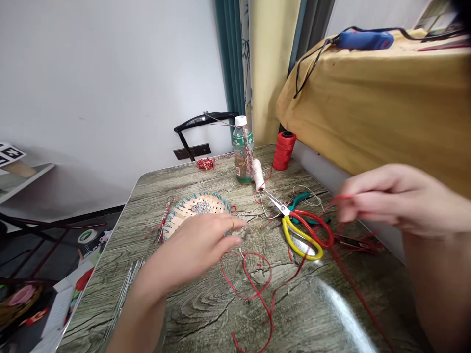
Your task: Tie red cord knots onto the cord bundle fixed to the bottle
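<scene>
Now looking down over a wood-grain counter (198, 316), strewn with thread and tools. Up on the right, passing yellow cloth (368, 93), hanging in a broad drape beneath a blue tool (364, 40). Down to the left grip (200, 242), slightly blurred, with fingers and thumb spread apart and bare over the middle of the counter. Across to the right grip (393, 203), also blurred, pinching a thin red cord (343, 198) above the right side. Just beyond the left grip, catching a round woven piece (184, 215), blue-stitched around the rim and partly hidden by that wrist and hand. Farther back, spotting an upright bottle (242, 152), white-capped. Nearer, finding scissors (289, 213) with one red and one yellow handle, spread apart. Behind them, picking out a standing red spool (284, 151), then teal-handled pliers (300, 198), then a tilted white spool (258, 175) beside the bottle. Finally, tracing a looped red strand (271, 313) on the counter near the left fingertips; impossible to say whether joined to the pinched cord.
</scene>
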A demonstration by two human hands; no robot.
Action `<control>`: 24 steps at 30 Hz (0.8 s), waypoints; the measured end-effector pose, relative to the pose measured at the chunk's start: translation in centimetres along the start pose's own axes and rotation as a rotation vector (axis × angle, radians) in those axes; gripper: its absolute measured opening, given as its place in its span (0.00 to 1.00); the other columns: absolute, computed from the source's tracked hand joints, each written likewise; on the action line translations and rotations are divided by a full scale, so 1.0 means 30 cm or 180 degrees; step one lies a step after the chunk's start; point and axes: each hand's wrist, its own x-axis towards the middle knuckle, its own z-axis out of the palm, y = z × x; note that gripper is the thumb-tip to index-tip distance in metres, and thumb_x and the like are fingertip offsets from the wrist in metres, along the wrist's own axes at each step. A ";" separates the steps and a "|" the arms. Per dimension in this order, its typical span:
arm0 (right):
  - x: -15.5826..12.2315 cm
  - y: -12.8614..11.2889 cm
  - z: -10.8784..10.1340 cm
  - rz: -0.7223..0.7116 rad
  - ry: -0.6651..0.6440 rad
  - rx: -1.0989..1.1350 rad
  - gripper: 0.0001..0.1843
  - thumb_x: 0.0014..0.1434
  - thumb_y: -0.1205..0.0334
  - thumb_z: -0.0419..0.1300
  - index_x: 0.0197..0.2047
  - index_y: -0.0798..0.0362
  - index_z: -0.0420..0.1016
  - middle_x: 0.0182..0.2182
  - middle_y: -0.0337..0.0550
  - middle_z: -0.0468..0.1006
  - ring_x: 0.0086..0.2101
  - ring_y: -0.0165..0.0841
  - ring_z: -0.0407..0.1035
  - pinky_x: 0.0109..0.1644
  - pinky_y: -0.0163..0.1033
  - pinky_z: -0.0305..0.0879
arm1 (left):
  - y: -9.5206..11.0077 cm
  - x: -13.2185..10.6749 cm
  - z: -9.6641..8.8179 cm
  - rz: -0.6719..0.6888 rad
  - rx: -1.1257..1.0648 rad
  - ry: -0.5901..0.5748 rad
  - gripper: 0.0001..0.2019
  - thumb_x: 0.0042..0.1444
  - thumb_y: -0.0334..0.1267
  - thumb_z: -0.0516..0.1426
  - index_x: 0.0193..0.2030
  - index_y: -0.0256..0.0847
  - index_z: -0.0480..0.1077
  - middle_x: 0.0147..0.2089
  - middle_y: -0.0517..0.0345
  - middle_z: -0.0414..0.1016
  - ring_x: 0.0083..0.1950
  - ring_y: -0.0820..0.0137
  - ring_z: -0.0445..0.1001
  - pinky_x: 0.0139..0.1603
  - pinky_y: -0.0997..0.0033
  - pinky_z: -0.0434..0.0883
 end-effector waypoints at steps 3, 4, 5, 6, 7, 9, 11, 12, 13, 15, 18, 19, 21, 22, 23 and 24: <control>0.071 -0.072 0.112 -0.0028 -0.0804 -0.0050 0.16 0.57 0.52 0.53 0.29 0.56 0.71 0.19 0.35 0.60 0.20 0.23 0.51 0.22 0.31 0.48 | 0.045 0.023 0.025 -0.0334 -0.1041 0.0556 0.16 0.57 0.44 0.50 0.49 0.47 0.68 0.35 0.58 0.75 0.33 0.69 0.70 0.33 0.69 0.65; 0.090 -0.079 0.141 -0.0090 -0.0847 -0.0045 0.15 0.57 0.53 0.53 0.29 0.56 0.70 0.19 0.34 0.58 0.20 0.23 0.50 0.22 0.31 0.47 | 0.060 0.032 0.038 -0.0371 -0.1480 0.0575 0.17 0.55 0.45 0.51 0.50 0.48 0.68 0.32 0.59 0.74 0.30 0.70 0.70 0.30 0.71 0.65; 0.104 -0.079 0.165 -0.0158 -0.0879 -0.0051 0.15 0.58 0.53 0.52 0.28 0.56 0.68 0.19 0.34 0.58 0.21 0.23 0.50 0.23 0.31 0.48 | 0.074 0.041 0.053 -0.0359 -0.1866 0.0493 0.18 0.53 0.45 0.54 0.51 0.48 0.68 0.31 0.59 0.74 0.29 0.70 0.70 0.28 0.72 0.65; 0.114 -0.074 0.183 -0.0222 -0.0874 -0.0045 0.15 0.59 0.54 0.51 0.27 0.56 0.67 0.20 0.34 0.57 0.22 0.23 0.50 0.23 0.31 0.48 | 0.084 0.049 0.067 -0.0330 -0.2186 0.0418 0.18 0.51 0.44 0.56 0.50 0.47 0.69 0.31 0.59 0.74 0.30 0.70 0.71 0.29 0.72 0.66; 0.120 -0.068 0.195 -0.0268 -0.0837 -0.0044 0.16 0.59 0.54 0.51 0.27 0.56 0.67 0.21 0.34 0.58 0.22 0.23 0.50 0.24 0.31 0.49 | 0.091 0.056 0.080 -0.0303 -0.2448 0.0398 0.18 0.49 0.42 0.58 0.48 0.45 0.70 0.32 0.58 0.75 0.32 0.69 0.72 0.31 0.71 0.67; 0.122 -0.056 0.205 -0.0290 -0.0766 -0.0020 0.15 0.59 0.55 0.51 0.27 0.56 0.67 0.21 0.35 0.59 0.23 0.24 0.51 0.24 0.31 0.49 | 0.093 0.065 0.095 -0.0298 -0.2769 0.0426 0.14 0.46 0.38 0.61 0.42 0.43 0.73 0.33 0.56 0.76 0.34 0.68 0.74 0.34 0.70 0.69; 0.118 -0.053 0.202 -0.0228 -0.0672 0.0033 0.15 0.59 0.55 0.51 0.30 0.56 0.69 0.21 0.35 0.59 0.22 0.24 0.52 0.24 0.31 0.48 | 0.085 0.065 0.092 -0.0332 -0.2811 0.0429 0.10 0.45 0.35 0.61 0.37 0.41 0.74 0.33 0.56 0.77 0.33 0.69 0.74 0.35 0.70 0.69; 0.116 -0.056 0.199 -0.0199 -0.0616 0.0071 0.14 0.59 0.55 0.51 0.31 0.56 0.70 0.21 0.35 0.60 0.22 0.23 0.52 0.23 0.30 0.48 | 0.079 0.063 0.085 -0.0348 -0.2745 0.0416 0.07 0.45 0.34 0.61 0.34 0.41 0.74 0.31 0.56 0.76 0.32 0.69 0.74 0.34 0.71 0.69; 0.114 -0.060 0.195 -0.0180 -0.0557 0.0116 0.14 0.58 0.55 0.52 0.31 0.56 0.71 0.20 0.35 0.60 0.21 0.23 0.52 0.22 0.30 0.47 | 0.074 0.060 0.076 -0.0352 -0.2651 0.0428 0.05 0.45 0.34 0.61 0.31 0.41 0.75 0.29 0.57 0.76 0.31 0.70 0.73 0.33 0.72 0.68; 0.112 -0.068 0.189 -0.0150 -0.0440 0.0227 0.13 0.57 0.55 0.54 0.31 0.56 0.72 0.19 0.34 0.60 0.19 0.22 0.51 0.21 0.30 0.46 | 0.068 0.056 0.055 -0.0292 -0.2602 0.0560 0.01 0.46 0.34 0.61 0.28 0.41 0.75 0.28 0.58 0.75 0.30 0.72 0.71 0.33 0.74 0.67; 0.119 -0.071 0.184 -0.0179 -0.0360 0.0475 0.13 0.56 0.55 0.56 0.30 0.57 0.72 0.17 0.33 0.60 0.18 0.21 0.51 0.20 0.30 0.45 | 0.070 0.060 0.030 -0.0041 -0.3040 0.0842 0.01 0.47 0.34 0.61 0.27 0.41 0.75 0.30 0.60 0.75 0.31 0.76 0.70 0.32 0.78 0.66; 0.123 -0.068 0.184 -0.0199 -0.0335 0.0547 0.14 0.56 0.55 0.56 0.30 0.58 0.73 0.18 0.33 0.61 0.19 0.21 0.51 0.20 0.30 0.46 | 0.072 0.065 0.024 0.0044 -0.3253 0.0906 0.01 0.47 0.33 0.61 0.27 0.41 0.75 0.32 0.60 0.76 0.32 0.76 0.70 0.31 0.79 0.66; 0.134 -0.055 0.181 -0.0227 -0.0241 0.0636 0.14 0.56 0.55 0.56 0.30 0.58 0.73 0.18 0.34 0.62 0.20 0.22 0.52 0.21 0.30 0.47 | 0.077 0.081 0.015 0.0184 -0.3623 0.1035 0.02 0.47 0.32 0.61 0.26 0.41 0.75 0.35 0.60 0.76 0.33 0.78 0.70 0.29 0.82 0.66; 0.139 -0.047 0.180 -0.0218 -0.0183 0.0648 0.15 0.56 0.54 0.56 0.31 0.58 0.73 0.19 0.35 0.62 0.20 0.22 0.52 0.22 0.30 0.47 | 0.078 0.092 0.011 0.0237 -0.3775 0.1097 0.02 0.47 0.32 0.61 0.26 0.40 0.75 0.36 0.59 0.76 0.32 0.79 0.70 0.28 0.83 0.66; 0.145 -0.039 0.178 -0.0199 -0.0126 0.0651 0.15 0.55 0.54 0.56 0.31 0.59 0.74 0.19 0.35 0.63 0.20 0.22 0.53 0.22 0.31 0.47 | 0.079 0.104 0.007 0.0269 -0.3924 0.1145 0.02 0.48 0.32 0.61 0.26 0.40 0.75 0.36 0.59 0.76 0.32 0.79 0.69 0.28 0.83 0.66; 0.149 -0.031 0.175 -0.0189 -0.0083 0.0658 0.15 0.55 0.54 0.56 0.31 0.59 0.74 0.19 0.36 0.63 0.21 0.22 0.53 0.23 0.31 0.48 | 0.079 0.117 0.002 0.0296 -0.4066 0.1186 0.03 0.48 0.33 0.61 0.26 0.40 0.75 0.36 0.59 0.76 0.31 0.80 0.69 0.27 0.84 0.66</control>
